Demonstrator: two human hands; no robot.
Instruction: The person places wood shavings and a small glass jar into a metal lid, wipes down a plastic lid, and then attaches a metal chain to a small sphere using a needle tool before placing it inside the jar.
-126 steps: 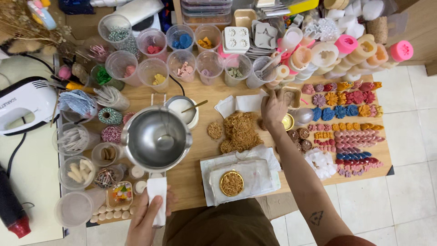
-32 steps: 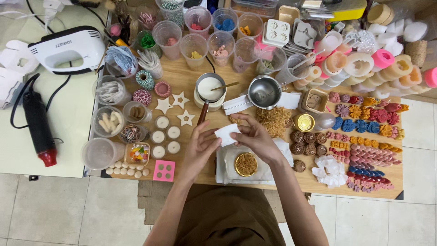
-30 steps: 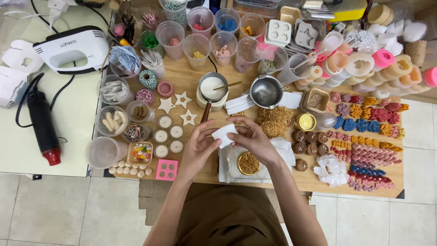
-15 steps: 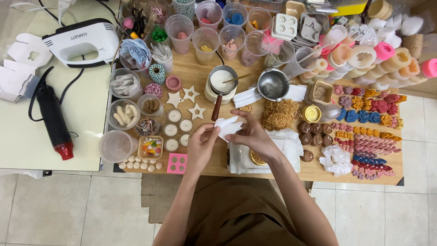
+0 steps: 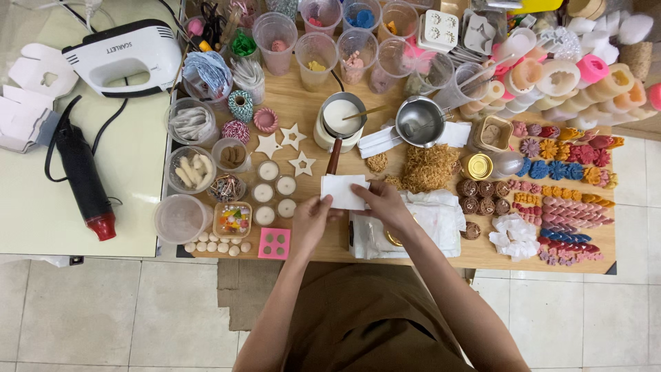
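A folded white tissue [image 5: 342, 192] is held over the near middle of the wooden table [image 5: 310, 124], between both hands. The left hand [image 5: 311, 222] has its grip closed on the tissue's near left corner, thumb on top. The right hand [image 5: 385, 204] has its grip closed on the tissue's right edge, fingers curled over it. The tissue is seen flat, roughly square, just above the table surface; whether it touches the wood cannot be told.

Just beyond the tissue, a white pot [image 5: 340, 120] with a brown handle is noted, its handle pointing towards the hands. A small steel pan [image 5: 420, 121] stands to the right of the pot. A heap of tan fibre [image 5: 429, 167] lies near the right hand. Under the right wrist a white cloth [image 5: 430, 224] is spread, with a small round golden thing partly hidden by the hand.

To the left of the left hand, round white candles [image 5: 275, 196] and three white stars [image 5: 288, 148] are set out; a pink mould [image 5: 274, 243] lies at the near edge. Coloured wax flowers [image 5: 561, 179] fill the right end of the table. On the side surface to the left, a hand mixer [image 5: 127, 55] and a black heat gun [image 5: 82, 180] are recorded.
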